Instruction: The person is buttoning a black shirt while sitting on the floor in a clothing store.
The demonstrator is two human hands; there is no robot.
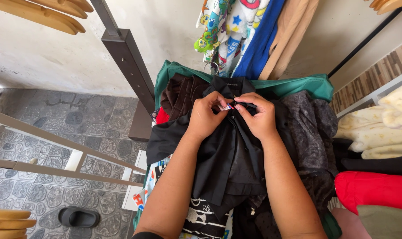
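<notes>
A black shirt (229, 159) lies on top of a pile of clothes. Both my hands are at its collar. My left hand (205, 115) pinches a small white and pink tag (225, 106) between thumb and fingers. My right hand (256, 115) pinches the same tag and the collar fabric from the other side. The fingertips of the two hands touch at the tag. A metal hanger hook (212, 66) sticks out just beyond the collar.
The pile sits in a green bag (318, 86) with brown, grey and patterned clothes. Colourful garments (236, 31) hang above. Folded cream, black and red items (378, 186) are stacked at right. A dark metal post (126, 62), wooden hangers and a black sandal (79, 217) are at left.
</notes>
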